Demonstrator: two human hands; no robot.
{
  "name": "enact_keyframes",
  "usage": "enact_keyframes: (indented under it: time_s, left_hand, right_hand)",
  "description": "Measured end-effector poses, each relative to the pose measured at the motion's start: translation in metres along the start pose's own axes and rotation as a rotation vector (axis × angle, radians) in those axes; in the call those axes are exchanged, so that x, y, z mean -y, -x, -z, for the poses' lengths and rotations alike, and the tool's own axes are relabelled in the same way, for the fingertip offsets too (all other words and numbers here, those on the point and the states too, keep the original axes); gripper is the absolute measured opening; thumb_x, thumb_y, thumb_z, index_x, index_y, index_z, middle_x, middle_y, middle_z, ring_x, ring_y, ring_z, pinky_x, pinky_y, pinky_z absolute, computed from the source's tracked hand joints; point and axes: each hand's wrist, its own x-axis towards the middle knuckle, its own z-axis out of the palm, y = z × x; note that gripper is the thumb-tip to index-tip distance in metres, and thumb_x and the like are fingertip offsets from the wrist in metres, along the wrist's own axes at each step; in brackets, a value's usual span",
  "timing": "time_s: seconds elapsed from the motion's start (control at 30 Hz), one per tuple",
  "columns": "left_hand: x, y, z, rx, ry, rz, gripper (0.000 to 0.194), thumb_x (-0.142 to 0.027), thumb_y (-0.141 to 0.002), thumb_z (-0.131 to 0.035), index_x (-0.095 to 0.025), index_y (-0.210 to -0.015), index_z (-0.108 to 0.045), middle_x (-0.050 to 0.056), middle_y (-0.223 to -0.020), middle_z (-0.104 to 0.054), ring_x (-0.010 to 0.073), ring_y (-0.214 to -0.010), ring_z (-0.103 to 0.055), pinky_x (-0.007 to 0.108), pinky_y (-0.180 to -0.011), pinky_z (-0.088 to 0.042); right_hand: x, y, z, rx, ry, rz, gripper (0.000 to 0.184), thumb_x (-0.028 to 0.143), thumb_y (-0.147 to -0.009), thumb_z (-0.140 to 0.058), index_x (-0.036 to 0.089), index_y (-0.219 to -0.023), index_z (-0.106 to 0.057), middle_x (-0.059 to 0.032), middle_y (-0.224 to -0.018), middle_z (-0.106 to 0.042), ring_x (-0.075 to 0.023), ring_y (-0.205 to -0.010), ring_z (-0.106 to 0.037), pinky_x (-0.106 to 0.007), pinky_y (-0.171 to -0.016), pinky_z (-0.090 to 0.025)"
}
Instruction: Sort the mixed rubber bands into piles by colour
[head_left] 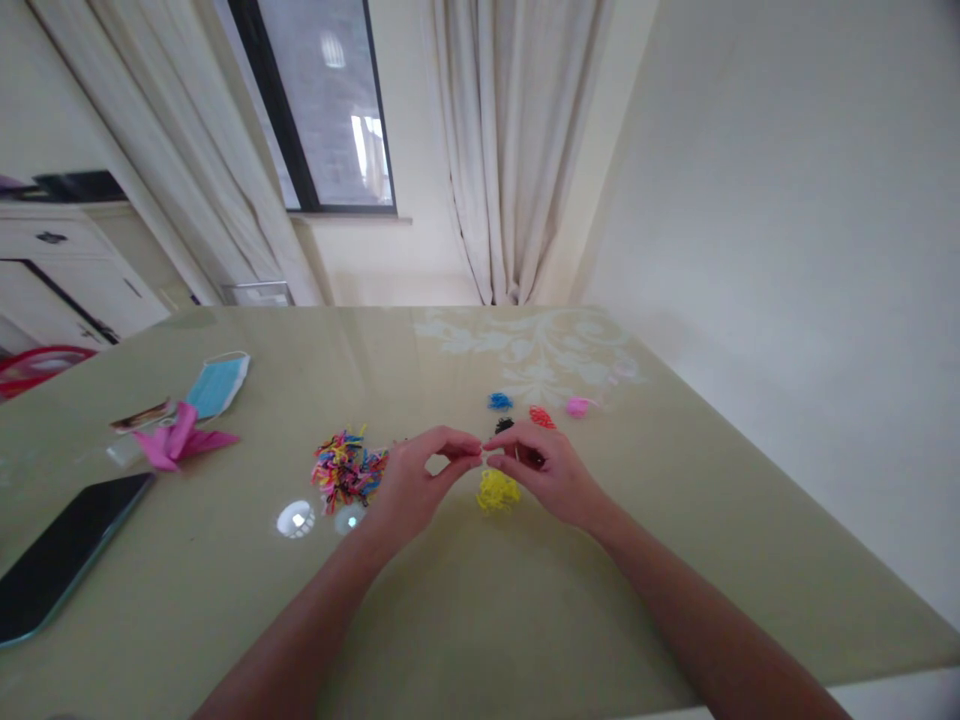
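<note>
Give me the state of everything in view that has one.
Left hand: fingertips pinched; contents too small to tell.
Right hand: fingertips pinched, same.
Multicoloured pile: mixed, partly hidden.
Yellow pile: single-coloured, loose.
Blue pile: single-coloured.
Red pile: partly hidden.
Phone: flat, screen dark.
Face mask: lying unworn.
Curtains: parted around the window.

Both hands (pixel 484 475) pinched; fingertips close

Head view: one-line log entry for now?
left hand: pinched | right hand: pinched | anything held: too small to tell | yellow pile: near both
</note>
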Motion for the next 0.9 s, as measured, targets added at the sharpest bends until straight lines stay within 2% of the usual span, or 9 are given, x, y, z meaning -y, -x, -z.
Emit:
enact_keyframes:
  time_s: [0.17,0.4,0.57,0.63,0.73,0.83,0.9]
  left_hand:
    - [-0.003,0.001,-0.002,0.043,-0.018,-0.005,0.008,-0.028,-0.091,-0.076,-0.023,-0.098,-0.078,0.000,-0.091,-0.082,0.0166,-0.083,-0.076,0.027,-0.081,-0.059]
    - [-0.004,0.002,-0.003,0.055,0.006,0.006,0.008,-0.028,-0.092,-0.075,-0.024,-0.098,-0.078,-0.001,-0.091,-0.082,0.0156,-0.083,-0.075,0.026,-0.081,-0.058]
    - [0.000,0.000,-0.002,0.044,-0.044,0.016,0.013,-0.032,-0.092,-0.074,-0.023,-0.101,-0.076,0.001,-0.094,-0.081,0.0170,-0.083,-0.075,0.028,-0.081,-0.059]
    - [0.005,-0.002,0.003,0.018,-0.193,0.054,0.016,-0.033,-0.095,-0.069,-0.022,-0.106,-0.074,0.003,-0.096,-0.080,0.0188,-0.083,-0.074,0.031,-0.081,-0.059]
    - [0.016,-0.002,0.014,0.012,-0.659,0.138,0.020,-0.029,-0.099,-0.060,-0.019,-0.110,-0.074,0.010,-0.109,-0.077,0.0275,-0.100,-0.072,0.041,-0.091,-0.056]
    - [0.026,-0.001,0.024,0.103,-1.056,0.243,0.024,-0.027,-0.099,-0.055,-0.016,-0.109,-0.074,0.017,-0.116,-0.073,0.0358,-0.112,-0.067,0.047,-0.095,-0.053]
    - [0.030,0.000,0.027,0.182,-1.134,0.289,0.028,-0.024,-0.101,-0.049,-0.015,-0.107,-0.074,0.018,-0.112,-0.072,0.0357,-0.109,-0.067,0.045,-0.091,-0.052]
  right_hand:
    - [0.001,0.000,0.003,-0.040,0.026,0.025,0.022,0.040,-0.097,-0.070,0.020,-0.097,-0.078,0.0018,-0.069,-0.056,-0.0110,-0.058,-0.044,-0.026,-0.056,-0.035]
    - [0.000,0.000,0.005,0.012,0.010,0.064,0.019,0.036,-0.095,-0.072,0.020,-0.099,-0.079,0.0016,-0.072,-0.058,-0.0100,-0.058,-0.043,-0.025,-0.055,-0.033]
    - [0.004,-0.002,0.013,-0.049,-0.050,0.033,0.021,0.039,-0.093,-0.074,0.020,-0.091,-0.080,0.0010,-0.069,-0.059,-0.0109,-0.057,-0.045,-0.027,-0.054,-0.034]
    - [0.005,-0.004,0.022,-0.110,-0.149,-0.016,0.023,0.043,-0.091,-0.077,0.020,-0.089,-0.080,-0.0007,-0.072,-0.064,-0.0116,-0.058,-0.047,-0.027,-0.053,-0.036]
    - [0.001,-0.006,0.036,-0.206,-0.312,-0.077,0.023,0.044,-0.088,-0.080,0.021,-0.088,-0.080,-0.0033,-0.078,-0.071,-0.0131,-0.063,-0.054,-0.026,-0.054,-0.039]
    - [-0.006,-0.006,0.044,-0.293,-0.407,-0.090,0.023,0.045,-0.084,-0.083,0.022,-0.085,-0.080,-0.0021,-0.075,-0.070,-0.0127,-0.063,-0.054,-0.026,-0.055,-0.040]
    - [-0.010,-0.006,0.047,-0.325,-0.434,-0.098,0.025,0.047,-0.082,-0.084,0.022,-0.084,-0.079,-0.0004,-0.070,-0.066,-0.0114,-0.059,-0.049,-0.026,-0.053,-0.039]
